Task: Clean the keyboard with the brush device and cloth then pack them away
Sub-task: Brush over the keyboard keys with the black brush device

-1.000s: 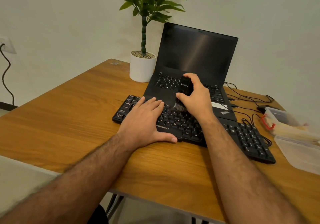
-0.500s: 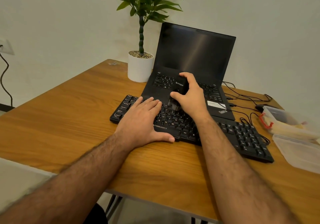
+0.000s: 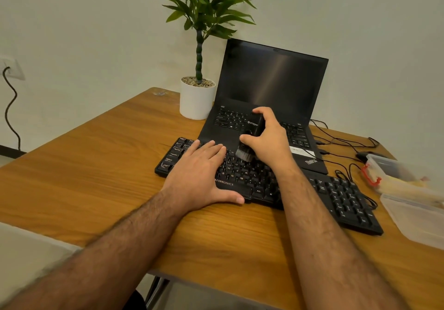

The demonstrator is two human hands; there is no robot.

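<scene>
A black keyboard (image 3: pixel 336 194) lies slantwise on the wooden table, in front of an open laptop. My left hand (image 3: pixel 201 175) rests flat on its left half, fingers spread, thumb at the front edge. My right hand (image 3: pixel 266 139) grips a black brush device (image 3: pixel 252 129) upright. Its grey bristles (image 3: pixel 243 153) point down onto the upper key rows, just right of my left fingertips. No cloth is visible apart from pale material inside the box at the right.
A black laptop (image 3: pixel 271 86) stands open behind the keyboard, beside a white potted plant (image 3: pixel 197 98). Black cables (image 3: pixel 341 141) trail at the right. A clear plastic box (image 3: pixel 396 173) with a red clasp and its lid (image 3: pixel 415 218) sit at the table's right edge.
My right hand moved the brush from mid-keyboard back toward the top rows and slightly left. The left hand stayed flat on the keys.
</scene>
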